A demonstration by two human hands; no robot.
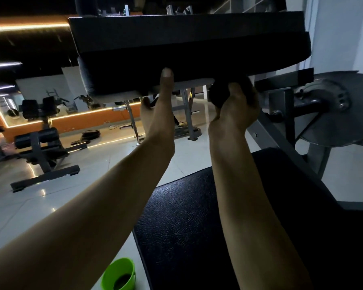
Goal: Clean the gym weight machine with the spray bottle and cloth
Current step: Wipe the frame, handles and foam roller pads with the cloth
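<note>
Overhead: the upper pad (pixel 187 49), black and thick, spans 11 to 1 o'clock. Its lower front edge runs just above both of your hands.
Left hand: your left hand (pixel 157 114) grips that lower edge at 12 o'clock. The thumb (pixel 167 80) lies straight up the front face, and the fingers reach beneath the pad, mostly hidden.
Right hand: your right hand (pixel 235 109) is closed around the cloth (pixel 220 91), fingers curled over it.
Cloth: a dark wad at 1 o'clock, pressed to the underside of the pad where the frame bar (pixel 285 79) meets it.
Frame bar: a square steel section running out toward 2 o'clock, its cut end showing, just beside your right hand.
Metal disc: the metal disc (pixel 333 109) stands at 3 o'clock, its rim apart from your right wrist.
Seat pad: the seat pad (pixel 187 216) fills 5 o'clock under your right forearm. Its left edge runs down toward 6 o'clock.
Bucket: the green bucket (pixel 118 273) sits on the floor at 7 o'clock, just beside the seat pad edge and under your left forearm. Its contents are dark; you cannot tell what they are.
Open room: bare floor (pixel 92 164) lies between 8 and 10 o'clock, bounded by a bench machine (pixel 40 147) at 9 o'clock and weight plates (pixel 90 135) at 10 o'clock.
</note>
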